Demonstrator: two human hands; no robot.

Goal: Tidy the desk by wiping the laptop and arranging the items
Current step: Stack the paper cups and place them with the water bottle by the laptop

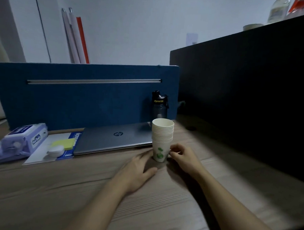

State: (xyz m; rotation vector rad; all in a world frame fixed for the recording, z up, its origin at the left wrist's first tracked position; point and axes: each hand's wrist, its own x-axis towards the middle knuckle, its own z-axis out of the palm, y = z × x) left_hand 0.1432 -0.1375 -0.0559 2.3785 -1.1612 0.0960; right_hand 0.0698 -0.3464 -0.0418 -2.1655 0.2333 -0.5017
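One stack of white paper cups point(162, 140) stands upright on the wooden tabletop point(55, 189), just in front of one closed silver laptop point(114, 139). Left hand point(137, 168) lies flat beside it, grip apart; right hand point(182, 155) has its fingers curled, touching the stack's base.

I see both bare forearms reaching forward from the lower edge of the view and drawing closer together toward the hands. My left hand point(138, 168) lies palm down and flat, fingers stretched forward and close together, thumb angled out to the right, nothing held in it. My right hand point(182, 156) sits a little farther forward with the wrist low and the fingers curled inward to the left, thumb and fingertips pinched close together; I cannot tell whether they actually grip anything.
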